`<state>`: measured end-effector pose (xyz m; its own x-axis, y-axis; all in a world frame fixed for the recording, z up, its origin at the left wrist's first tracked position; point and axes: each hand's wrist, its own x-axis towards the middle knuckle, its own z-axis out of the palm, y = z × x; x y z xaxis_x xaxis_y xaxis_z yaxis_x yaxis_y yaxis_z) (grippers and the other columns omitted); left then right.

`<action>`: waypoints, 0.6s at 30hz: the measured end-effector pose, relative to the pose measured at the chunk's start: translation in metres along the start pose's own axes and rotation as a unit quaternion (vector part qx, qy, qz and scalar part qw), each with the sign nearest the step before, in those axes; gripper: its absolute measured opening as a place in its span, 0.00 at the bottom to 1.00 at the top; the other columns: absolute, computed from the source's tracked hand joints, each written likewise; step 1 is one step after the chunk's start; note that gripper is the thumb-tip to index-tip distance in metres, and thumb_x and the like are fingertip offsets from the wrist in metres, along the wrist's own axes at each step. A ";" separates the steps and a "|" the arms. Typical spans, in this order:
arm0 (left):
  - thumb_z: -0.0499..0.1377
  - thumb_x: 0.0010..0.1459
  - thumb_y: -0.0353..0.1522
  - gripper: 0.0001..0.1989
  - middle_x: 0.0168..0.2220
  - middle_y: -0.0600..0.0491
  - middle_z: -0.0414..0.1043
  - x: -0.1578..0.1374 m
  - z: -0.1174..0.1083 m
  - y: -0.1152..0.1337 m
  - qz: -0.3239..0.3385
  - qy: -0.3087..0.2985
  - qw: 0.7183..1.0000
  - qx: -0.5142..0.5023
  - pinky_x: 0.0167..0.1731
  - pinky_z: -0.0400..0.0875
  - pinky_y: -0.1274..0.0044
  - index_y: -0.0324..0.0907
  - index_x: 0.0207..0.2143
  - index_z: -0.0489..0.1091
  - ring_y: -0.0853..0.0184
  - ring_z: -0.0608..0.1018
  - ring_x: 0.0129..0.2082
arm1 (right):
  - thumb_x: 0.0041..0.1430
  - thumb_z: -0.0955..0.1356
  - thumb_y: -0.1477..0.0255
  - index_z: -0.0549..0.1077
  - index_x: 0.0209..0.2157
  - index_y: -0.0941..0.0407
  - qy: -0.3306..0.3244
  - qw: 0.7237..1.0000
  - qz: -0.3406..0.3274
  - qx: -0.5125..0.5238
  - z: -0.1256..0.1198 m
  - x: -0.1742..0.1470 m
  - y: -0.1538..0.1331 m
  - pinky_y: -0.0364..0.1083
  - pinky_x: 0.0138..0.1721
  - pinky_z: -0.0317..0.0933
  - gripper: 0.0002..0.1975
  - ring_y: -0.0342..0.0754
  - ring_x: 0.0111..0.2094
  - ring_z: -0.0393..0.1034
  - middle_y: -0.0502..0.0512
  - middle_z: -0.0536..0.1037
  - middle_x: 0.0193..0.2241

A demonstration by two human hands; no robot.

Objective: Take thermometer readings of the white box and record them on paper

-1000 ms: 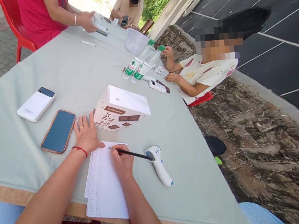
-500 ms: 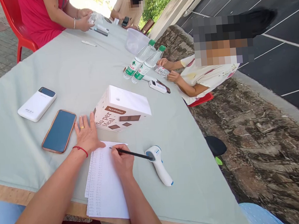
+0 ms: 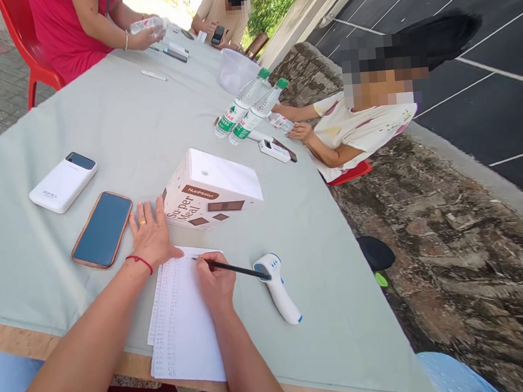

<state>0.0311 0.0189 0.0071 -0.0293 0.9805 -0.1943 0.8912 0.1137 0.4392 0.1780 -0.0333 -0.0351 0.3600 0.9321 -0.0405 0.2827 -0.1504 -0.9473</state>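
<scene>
Small handwriting already runs in columns down the left side of the top sheet (image 3: 199,322), which lies on the tabletop (image 3: 332,287) over at least one more sheet, also written on. The broader right side of the top sheet looks unmarked, so the page seems only partly filled. The right hand (image 3: 216,281) has its grip closed around a black pen (image 3: 240,269), with the tip near the head of the page. The grip of the left hand (image 3: 151,238) is released: it lies flat, fingers spread, thumb at the sheet's top edge, between the phone (image 3: 102,229) and the box (image 3: 215,187).

The box, printed "Super Meal", appears closed, and its contents are hidden. Beyond it stand two bottles (image 3: 246,121) with green caps on; they are clear, but how full they are is hard to judge from here. A translucent tub (image 3: 236,71) is just behind them, its inside too indistinct to read. At the far left, a person in pink holds another clear bottle (image 3: 148,26). The thermometer (image 3: 278,288) lies right of the paper.
</scene>
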 end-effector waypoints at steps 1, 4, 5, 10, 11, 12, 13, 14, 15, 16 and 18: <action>0.73 0.33 0.42 0.71 0.70 0.33 0.32 0.000 0.000 0.000 0.000 -0.001 1.000 0.001 0.64 0.32 0.55 0.36 0.69 0.29 0.45 0.36 0.69 | 0.41 0.66 0.66 0.67 0.21 0.55 0.003 1.000 0.001 -0.001 0.000 0.000 -0.001 0.44 0.23 0.54 0.07 0.42 0.21 0.58 0.47 0.68 0.18; 0.73 0.33 0.42 0.71 0.70 0.33 0.32 0.000 0.000 0.000 0.001 0.002 1.000 0.003 0.64 0.33 0.55 0.36 0.69 0.29 0.44 0.36 0.69 | 0.41 0.65 0.67 0.67 0.21 0.55 0.004 1.000 -0.003 -0.002 0.001 0.000 -0.003 0.44 0.23 0.53 0.06 0.43 0.21 0.58 0.47 0.68 0.18; 0.73 0.33 0.42 0.71 0.70 0.33 0.33 0.000 0.001 0.000 0.001 0.003 1.000 0.003 0.64 0.33 0.55 0.36 0.69 0.29 0.44 0.36 0.69 | 0.41 0.65 0.67 0.67 0.21 0.55 0.003 1.000 -0.004 -0.001 0.001 -0.001 -0.004 0.44 0.23 0.53 0.06 0.42 0.21 0.58 0.47 0.68 0.18; 0.73 0.32 0.41 0.71 0.69 0.32 0.33 0.001 0.003 -0.001 0.004 0.010 1.000 -0.011 0.64 0.32 0.55 0.36 0.69 0.30 0.44 0.36 0.69 | 0.41 0.65 0.67 0.68 0.21 0.55 -0.004 1.000 -0.001 -0.003 0.001 -0.001 -0.004 0.44 0.24 0.53 0.06 0.43 0.21 0.58 0.46 0.68 0.18; 0.74 0.31 0.40 0.72 0.69 0.31 0.33 0.001 0.004 -0.001 0.005 0.013 1.000 -0.016 0.64 0.32 0.54 0.36 0.69 0.30 0.43 0.37 0.69 | 0.41 0.65 0.68 0.68 0.21 0.55 -0.007 1.000 -0.001 -0.003 0.001 -0.001 -0.004 0.44 0.24 0.54 0.05 0.43 0.21 0.58 0.46 0.67 0.18; 0.74 0.31 0.40 0.72 0.69 0.31 0.33 0.001 0.004 -0.001 0.008 0.016 1.000 -0.021 0.64 0.31 0.54 0.36 0.69 0.30 0.43 0.37 0.69 | 0.41 0.65 0.68 0.67 0.20 0.55 -0.008 1.000 -0.002 -0.003 0.001 -0.001 -0.003 0.44 0.24 0.54 0.05 0.43 0.22 0.58 0.46 0.67 0.18; 0.74 0.31 0.40 0.72 0.69 0.30 0.33 0.001 0.004 -0.002 0.010 0.018 0.999 -0.027 0.64 0.31 0.53 0.36 0.69 0.30 0.42 0.37 0.69 | 0.41 0.65 0.68 0.67 0.20 0.55 -0.007 1.000 -0.002 -0.004 0.000 -0.001 -0.003 0.44 0.24 0.54 0.05 0.43 0.22 0.58 0.46 0.67 0.18; 0.74 0.30 0.39 0.72 0.69 0.30 0.33 0.001 0.004 -0.002 0.013 0.019 0.999 -0.034 0.63 0.31 0.53 0.36 0.68 0.30 0.42 0.36 0.69 | 0.41 0.65 0.68 0.67 0.21 0.55 0.000 1.000 -0.005 -0.004 0.000 -0.002 -0.003 0.44 0.24 0.54 0.05 0.43 0.22 0.58 0.46 0.67 0.18; 0.74 0.30 0.39 0.72 0.69 0.29 0.33 0.001 0.004 -0.003 0.016 0.021 0.999 -0.044 0.63 0.31 0.52 0.36 0.68 0.30 0.41 0.36 0.69 | 0.42 0.65 0.68 0.67 0.21 0.55 0.015 1.000 -0.012 -0.004 -0.001 -0.003 -0.002 0.44 0.24 0.55 0.05 0.43 0.22 0.59 0.46 0.67 0.18; 0.74 0.30 0.39 0.72 0.69 0.29 0.34 0.001 0.004 -0.004 0.019 0.022 0.998 -0.057 0.63 0.30 0.52 0.36 0.68 0.30 0.41 0.36 0.69 | 0.44 0.65 0.67 0.67 0.22 0.55 0.038 0.999 -0.026 -0.002 -0.002 -0.003 -0.002 0.44 0.25 0.56 0.05 0.43 0.22 0.59 0.46 0.67 0.19; 0.73 0.32 0.38 0.70 0.68 0.29 0.37 0.004 0.002 -0.006 0.019 0.035 0.994 -0.098 0.63 0.32 0.52 0.35 0.68 0.29 0.41 0.38 0.69 | 0.49 0.65 0.66 0.68 0.26 0.55 0.092 0.993 -0.075 0.000 -0.003 -0.004 0.000 0.45 0.29 0.58 0.07 0.44 0.25 0.62 0.48 0.69 0.22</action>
<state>0.0263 0.0220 0.0019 -0.0351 0.9927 -0.1151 0.7868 0.0984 0.6093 0.1795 -0.0377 -0.0335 0.4697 0.8683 0.1595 0.3457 -0.0146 -0.9382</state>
